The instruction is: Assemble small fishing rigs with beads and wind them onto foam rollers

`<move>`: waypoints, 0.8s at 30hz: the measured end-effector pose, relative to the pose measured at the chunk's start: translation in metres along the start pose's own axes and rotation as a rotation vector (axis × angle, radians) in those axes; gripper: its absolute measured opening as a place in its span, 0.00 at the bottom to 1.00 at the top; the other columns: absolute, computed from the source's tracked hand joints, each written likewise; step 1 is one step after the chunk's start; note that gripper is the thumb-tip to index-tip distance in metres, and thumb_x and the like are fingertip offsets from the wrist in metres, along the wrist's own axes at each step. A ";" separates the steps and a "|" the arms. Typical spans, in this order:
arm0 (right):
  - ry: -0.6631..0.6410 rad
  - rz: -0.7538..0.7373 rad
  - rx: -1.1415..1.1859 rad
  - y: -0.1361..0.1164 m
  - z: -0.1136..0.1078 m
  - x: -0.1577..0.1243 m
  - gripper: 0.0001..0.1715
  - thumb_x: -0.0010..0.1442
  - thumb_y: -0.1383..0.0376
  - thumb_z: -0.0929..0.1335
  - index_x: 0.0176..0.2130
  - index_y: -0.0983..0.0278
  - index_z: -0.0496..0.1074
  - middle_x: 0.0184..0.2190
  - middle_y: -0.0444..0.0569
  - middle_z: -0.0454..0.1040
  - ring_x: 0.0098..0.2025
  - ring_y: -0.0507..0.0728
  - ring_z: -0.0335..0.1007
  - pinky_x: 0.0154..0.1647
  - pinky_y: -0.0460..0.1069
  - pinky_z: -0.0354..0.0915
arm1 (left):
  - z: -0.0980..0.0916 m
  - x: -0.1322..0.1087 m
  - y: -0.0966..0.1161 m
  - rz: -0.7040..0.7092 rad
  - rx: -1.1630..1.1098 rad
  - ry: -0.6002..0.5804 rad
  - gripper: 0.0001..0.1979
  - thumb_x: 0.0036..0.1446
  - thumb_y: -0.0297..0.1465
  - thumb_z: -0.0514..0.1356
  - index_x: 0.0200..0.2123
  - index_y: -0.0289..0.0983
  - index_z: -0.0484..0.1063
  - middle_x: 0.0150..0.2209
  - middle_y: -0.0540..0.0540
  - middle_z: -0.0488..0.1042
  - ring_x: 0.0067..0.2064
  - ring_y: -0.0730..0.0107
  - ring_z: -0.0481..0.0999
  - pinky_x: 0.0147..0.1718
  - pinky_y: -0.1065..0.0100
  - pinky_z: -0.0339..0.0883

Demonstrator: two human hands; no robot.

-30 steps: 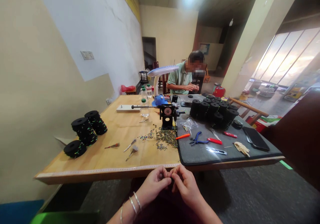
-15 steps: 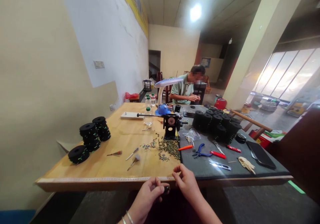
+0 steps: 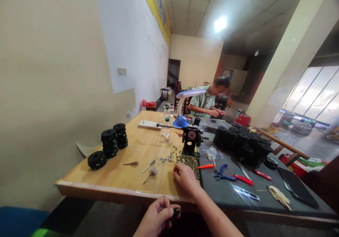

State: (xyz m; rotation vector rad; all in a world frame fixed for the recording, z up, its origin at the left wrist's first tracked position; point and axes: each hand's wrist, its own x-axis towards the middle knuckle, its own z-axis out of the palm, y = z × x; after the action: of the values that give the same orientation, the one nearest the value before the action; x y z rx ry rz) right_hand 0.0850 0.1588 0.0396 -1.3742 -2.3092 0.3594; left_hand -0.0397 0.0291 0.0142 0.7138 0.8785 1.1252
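Observation:
My left hand [image 3: 160,214] is closed on a small dark object [image 3: 176,213] just below the table's front edge. What that object is cannot be made out. My right hand [image 3: 184,176] is over the wooden tabletop, at the near side of a pile of small dark and yellowish bead-like pieces [image 3: 188,158]. Its fingers are curled together, with the tips partly hidden; whether anything is between them cannot be seen. Multicoloured small pieces [image 3: 167,158] are scattered left of the pile. Behind it stands a black hand-cranked device [image 3: 189,141] with a long rod.
Black spools [image 3: 109,142] stand at left, many more [image 3: 242,141] at right. Brushes [image 3: 150,175], blue-handled pliers [image 3: 222,173], a cutter knife [image 3: 245,193] and a glove [image 3: 279,197] lie nearby. A blue lamp [image 3: 181,120] stands behind; a person [image 3: 202,103] sits beyond.
My right hand has moved forward from the table edge to the bead-like pile. My left hand stays low with the dark object. The view has shifted, so the scene sits further right.

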 end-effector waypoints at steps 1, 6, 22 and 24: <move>-0.010 -0.002 -0.016 -0.002 0.002 0.007 0.05 0.53 0.69 0.67 0.32 0.62 0.73 0.32 0.46 0.76 0.35 0.54 0.70 0.33 0.44 0.57 | -0.002 0.000 0.000 0.001 -0.007 -0.003 0.20 0.36 0.40 0.69 0.22 0.38 0.60 0.34 0.39 0.77 0.35 0.59 0.75 0.24 0.71 0.54; -0.057 0.015 -0.102 -0.007 0.009 0.039 0.05 0.53 0.69 0.67 0.32 0.62 0.74 0.32 0.48 0.78 0.36 0.56 0.71 0.32 0.45 0.56 | -0.013 -0.002 0.001 0.022 -0.053 0.013 0.21 0.34 0.41 0.69 0.21 0.38 0.60 0.33 0.40 0.76 0.34 0.61 0.75 0.23 0.72 0.52; -0.172 0.005 -0.197 -0.035 0.032 0.078 0.07 0.49 0.65 0.70 0.31 0.60 0.77 0.32 0.51 0.80 0.37 0.61 0.74 0.34 0.48 0.60 | -0.033 0.004 0.000 0.040 -0.106 0.012 0.20 0.35 0.39 0.69 0.21 0.38 0.60 0.33 0.41 0.78 0.33 0.62 0.75 0.22 0.72 0.52; -0.183 0.020 -0.184 -0.036 0.034 0.082 0.06 0.47 0.66 0.70 0.30 0.61 0.77 0.31 0.52 0.80 0.37 0.62 0.74 0.34 0.49 0.61 | -0.032 0.000 0.004 0.047 -0.108 0.034 0.19 0.36 0.38 0.68 0.21 0.38 0.60 0.32 0.40 0.78 0.33 0.61 0.75 0.22 0.71 0.52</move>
State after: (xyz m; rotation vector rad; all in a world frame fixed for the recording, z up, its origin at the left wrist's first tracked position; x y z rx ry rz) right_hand 0.0067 0.2132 0.0441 -1.5081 -2.5334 0.2951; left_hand -0.0695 0.0320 0.0021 0.6310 0.8265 1.2203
